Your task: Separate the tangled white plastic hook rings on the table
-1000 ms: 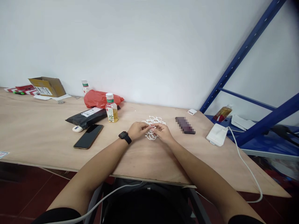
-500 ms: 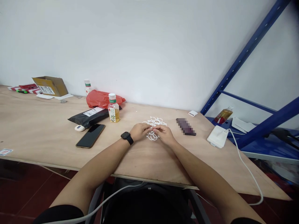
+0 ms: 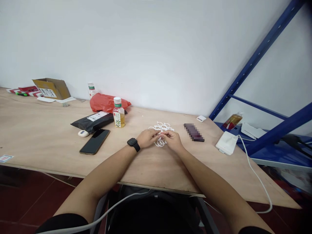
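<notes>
Several white cable ties (image 3: 160,143), each closed into a ring with a small head, lie bunched on the wooden table (image 3: 156,169). My left hand (image 3: 147,137), below a black watch (image 3: 133,143), reaches in from the left with its fingers pinched at the middle of the bunch. From the right, my right hand (image 3: 172,139) meets it, thumb and forefinger pressed together on a white cable tie. The fingertips of both hands almost touch, and they hide the part between them. More rings show just beyond the fingers and a few just in front.
Left of my hands are a phone (image 3: 95,141), a black parcel (image 3: 96,121), a drink bottle (image 3: 118,112) and a red bag (image 3: 104,102). To the right lie a dark pixelated device (image 3: 194,132), a white power bank (image 3: 227,143) with a cable, and a blue rack (image 3: 258,48).
My left hand has shifted very slightly to the right, its fingers closer to the right fingertips. The right hand stays nearly in place, and the rings have hardly moved.
</notes>
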Demonstrator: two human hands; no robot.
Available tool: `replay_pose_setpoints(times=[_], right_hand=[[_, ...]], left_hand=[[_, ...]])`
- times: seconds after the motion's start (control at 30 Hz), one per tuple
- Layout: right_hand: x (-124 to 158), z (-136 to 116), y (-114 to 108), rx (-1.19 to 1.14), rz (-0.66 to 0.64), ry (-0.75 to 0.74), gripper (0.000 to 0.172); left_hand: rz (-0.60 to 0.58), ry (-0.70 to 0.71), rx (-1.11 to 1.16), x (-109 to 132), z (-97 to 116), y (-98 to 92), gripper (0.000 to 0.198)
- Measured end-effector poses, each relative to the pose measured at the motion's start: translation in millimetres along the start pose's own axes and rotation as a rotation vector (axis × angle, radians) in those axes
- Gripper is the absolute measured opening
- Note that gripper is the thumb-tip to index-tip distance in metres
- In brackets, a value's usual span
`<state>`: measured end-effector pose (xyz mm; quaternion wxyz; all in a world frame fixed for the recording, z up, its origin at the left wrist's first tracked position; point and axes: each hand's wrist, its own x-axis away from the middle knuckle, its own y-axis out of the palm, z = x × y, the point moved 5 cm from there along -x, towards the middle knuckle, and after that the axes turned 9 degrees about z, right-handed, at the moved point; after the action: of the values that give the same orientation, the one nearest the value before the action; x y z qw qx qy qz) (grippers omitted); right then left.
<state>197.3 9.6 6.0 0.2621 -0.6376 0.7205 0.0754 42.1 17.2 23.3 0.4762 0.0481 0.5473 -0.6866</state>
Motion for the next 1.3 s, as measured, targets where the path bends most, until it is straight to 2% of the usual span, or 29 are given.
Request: replay_pose_setpoints(times=[0.07, 0.13, 0.2, 0.3, 0.37, 0.43, 0.57, 0.7, 0.93, 1.03, 1.17, 1.3], right_hand=[[-2.2, -0.5, -2.5, 0.134, 0.04, -0.075, 0.023], [-5.9, -0.8, -2.3, 0.301, 0.001, -0.168, 0.027], [-10.8, 1.3, -1.3, 0.451, -0.091, -0.265, 0.04], [-19.9, 13.0, -8.5, 0.644, -0.137, -0.325, 0.061], [-25.4, 27.1, -17.2, 0.779, -0.128, -0.258, 0.079], [-26.8, 41.9, -21.2, 0.856, -0.196, -0.167, 0.088], [-21.6, 56.3, -12.4, 0.853, -0.382, -0.082, 0.081], [-19.4, 52.5, 4.9, 0.824, -0.436, -0.132, 0.079], [-35.3, 57.6, 11.6, 0.795, -0.39, -0.168, 0.076], [-46.2, 65.7, 11.0, 0.848, -0.364, -0.126, 0.071], [-62.7, 77.9, 13.2, 0.92, -0.346, -0.047, 0.072], [-80.5, 86.5, 17.3, 0.934, -0.342, -0.041, 0.07]], left_hand=[[0.041, -0.024, -0.022, 0.0, -3.4, -1.4, 0.052], [0.051, -0.059, -0.073, 1.8, -8.0, -0.7, 0.082], [-0.004, -0.1, -0.134, 5.2, -13.0, 4.5, 0.109], [-0.142, -0.167, -0.21, 11.4, -20.9, 17.5, 0.124], [-0.224, -0.213, -0.239, 14.8, -25.9, 26.5, 0.126], [-0.289, -0.257, -0.252, 17.1, -30.1, 33.9, 0.124], [-0.35, -0.305, -0.26, 18.5, -34.0, 40.6, 0.116], [-0.339, -0.338, -0.301, 15.9, -35.6, 39.0, 0.115], [-0.334, -0.435, -0.33, 1.2, -49.1, 37.4, 0.129], [-0.344, -0.447, -0.326, -7.4, -58.7, 41.1, 0.13], [-0.358, -0.455, -0.317, -22.1, -73.7, 50.2, 0.129], [-0.342, -0.456, -0.313, -38.5, -91.5, 57.0, 0.127]])
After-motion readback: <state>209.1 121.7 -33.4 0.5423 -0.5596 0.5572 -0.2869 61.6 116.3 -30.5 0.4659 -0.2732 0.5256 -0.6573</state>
